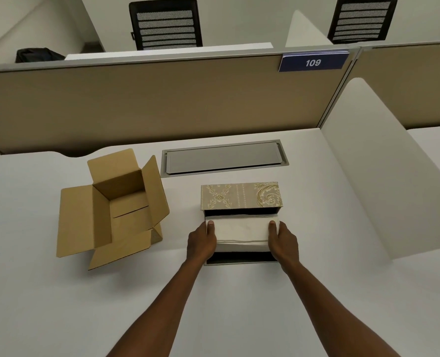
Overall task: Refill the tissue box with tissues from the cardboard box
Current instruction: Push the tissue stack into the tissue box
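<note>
The tissue box stands open in the middle of the white desk, its patterned gold lid raised at the far side and its dark inside showing. A white stack of tissues sits over the opening, tilted, with its near edge above the box's front wall. My left hand grips the stack's left end and my right hand grips its right end, thumbs on top. To the left, the brown cardboard box lies with its flaps spread wide, and its inside looks bare.
A grey metal cable hatch is set into the desk behind the tissue box. A tan partition with a blue sign closes the far side. A white divider panel stands on the right. Black chairs sit beyond the partition.
</note>
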